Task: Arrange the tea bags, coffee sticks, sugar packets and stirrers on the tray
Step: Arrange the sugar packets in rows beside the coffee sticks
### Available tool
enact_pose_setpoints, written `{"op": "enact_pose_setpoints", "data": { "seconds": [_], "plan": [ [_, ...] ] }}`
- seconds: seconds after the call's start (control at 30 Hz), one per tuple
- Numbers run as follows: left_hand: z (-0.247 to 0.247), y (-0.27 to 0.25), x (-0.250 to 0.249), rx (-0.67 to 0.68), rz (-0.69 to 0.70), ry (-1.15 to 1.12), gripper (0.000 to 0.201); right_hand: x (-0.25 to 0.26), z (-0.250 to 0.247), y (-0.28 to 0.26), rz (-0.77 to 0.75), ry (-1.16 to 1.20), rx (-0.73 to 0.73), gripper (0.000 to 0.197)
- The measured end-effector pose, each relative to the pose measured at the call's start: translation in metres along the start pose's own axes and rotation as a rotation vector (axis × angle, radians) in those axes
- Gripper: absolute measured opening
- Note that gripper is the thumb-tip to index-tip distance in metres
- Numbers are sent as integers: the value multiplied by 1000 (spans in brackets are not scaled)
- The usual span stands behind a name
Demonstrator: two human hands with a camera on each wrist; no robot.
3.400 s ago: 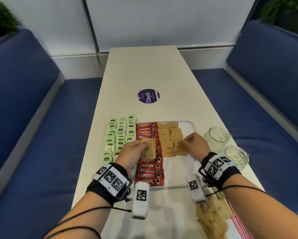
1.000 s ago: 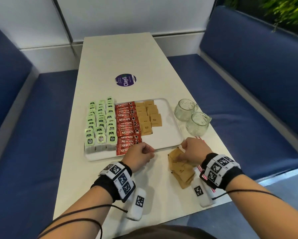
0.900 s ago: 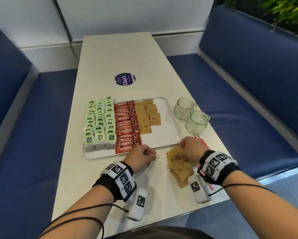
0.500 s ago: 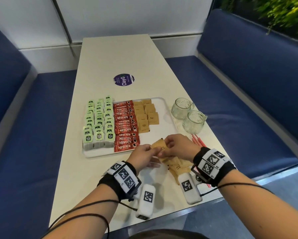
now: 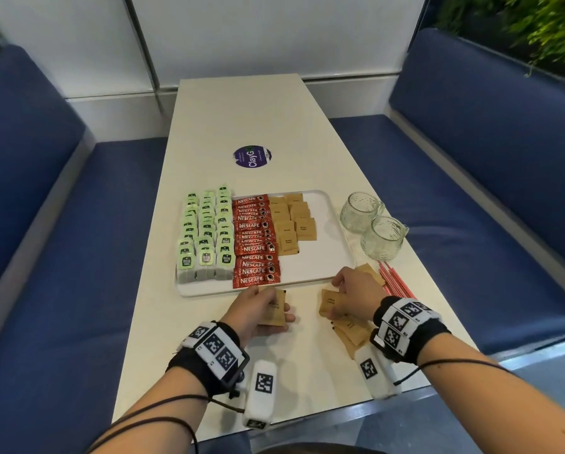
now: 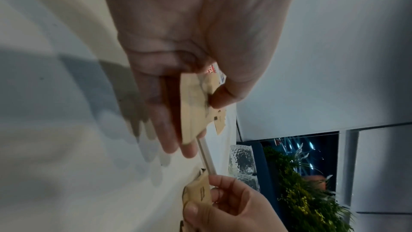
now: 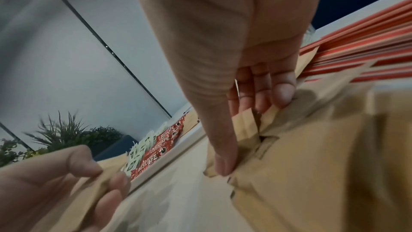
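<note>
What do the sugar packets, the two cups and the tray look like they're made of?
Sugar packets: matte brown paper, likely kraft; they crease and show printed text. Cups: clear glass with a pebbled texture, since the table shows through them. Tray: smooth white, with a rounded rim; probably plastic or melamine, but the look leaves that open.

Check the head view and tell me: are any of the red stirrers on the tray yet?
No: the red stirrers lie on the table right of the tray, near the right hand.
</note>
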State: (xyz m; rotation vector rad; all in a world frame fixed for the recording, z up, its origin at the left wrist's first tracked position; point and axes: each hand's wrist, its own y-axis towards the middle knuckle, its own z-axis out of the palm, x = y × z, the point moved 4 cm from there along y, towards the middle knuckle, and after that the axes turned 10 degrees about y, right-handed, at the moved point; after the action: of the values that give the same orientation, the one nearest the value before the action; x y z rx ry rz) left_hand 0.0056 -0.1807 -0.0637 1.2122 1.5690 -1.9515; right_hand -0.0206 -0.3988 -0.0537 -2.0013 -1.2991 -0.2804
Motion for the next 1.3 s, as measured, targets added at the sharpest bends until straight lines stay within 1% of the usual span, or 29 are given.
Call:
{"op": "enact_pose_setpoints", "data": {
  "seconds": [0.1,0.2,0.27,0.33,0.43,0.53,0.6,0.63,0.7,0.8,0.9,0.93,1.03,1.17,1.3],
  "plan": [
    [-1,-4,0,0,-8,-2,8,7,4,2,-28,-17,30,49],
    [-3,-3,0,-24,-21,17,2,15,0,2,-86,18,60,38],
    [-2,-1,-2,-40,-7,37,3,21,-8,-2,-136,59,72,33],
    [4,-1,-8,-34,24,78,11,27,-14,-8,-181,160,126,27],
    [23,-6,-18,79,37,78,27,37,-19,-16,-222,319,230,17],
    [40,-8,-22,185,40,-8,41,43,-18,-19,-243,380,241,20],
    [48,-9,-23,249,89,41,39,42,-19,-19,-248,428,225,25],
    [49,-10,-25,248,109,81,34,40,-20,-19,-242,431,218,28],
    [48,-8,-25,198,117,116,24,30,-27,-17,-220,370,196,36],
    [43,-5,-24,153,96,76,14,5,-36,-13,-178,112,165,41],
    [36,-1,-20,97,70,50,21,-15,-31,-9,-121,-48,182,43],
    [34,0,-18,87,65,42,22,-18,-29,-8,-115,-64,185,44],
    [32,1,-17,90,74,71,18,-16,-26,-6,-118,-81,167,43],
    [27,4,-18,68,87,126,18,-9,-21,1,-117,-122,162,36],
    [22,4,-19,44,107,156,13,-4,-18,6,-138,-142,148,30]
  ]
}}
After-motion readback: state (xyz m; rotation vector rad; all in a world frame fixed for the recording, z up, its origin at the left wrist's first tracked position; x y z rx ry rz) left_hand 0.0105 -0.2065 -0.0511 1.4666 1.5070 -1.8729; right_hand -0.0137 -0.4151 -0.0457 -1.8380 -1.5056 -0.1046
